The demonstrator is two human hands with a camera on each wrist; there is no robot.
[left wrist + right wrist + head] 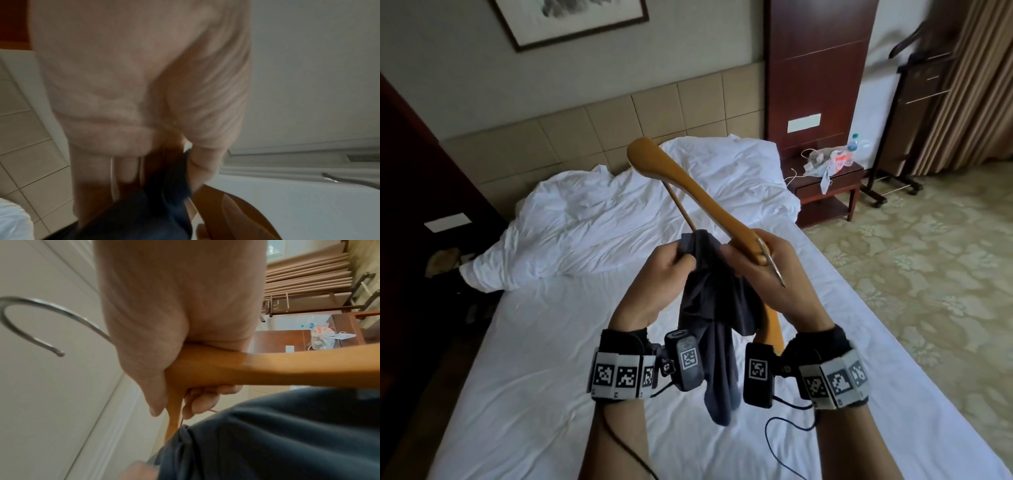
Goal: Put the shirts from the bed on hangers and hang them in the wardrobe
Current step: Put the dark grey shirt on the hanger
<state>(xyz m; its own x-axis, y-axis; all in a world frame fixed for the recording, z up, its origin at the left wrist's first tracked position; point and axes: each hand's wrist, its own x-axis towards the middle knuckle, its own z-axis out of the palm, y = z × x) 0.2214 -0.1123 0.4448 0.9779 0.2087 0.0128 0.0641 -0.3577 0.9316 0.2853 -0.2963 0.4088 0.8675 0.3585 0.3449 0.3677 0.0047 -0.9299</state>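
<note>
Wooden hanger (688, 192) clasped in right hand (767, 270); left hand (664, 270) pinches dark shirt (719, 308).

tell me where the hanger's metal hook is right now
In the head view the metal hook juts out past the right hand, which grips the wooden hanger at its middle above the bed.

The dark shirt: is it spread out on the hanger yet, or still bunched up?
Bunched. The dark shirt hangs crumpled between both hands, its top pinched by the left hand; one arm of the wooden hanger sticks out bare.
</note>
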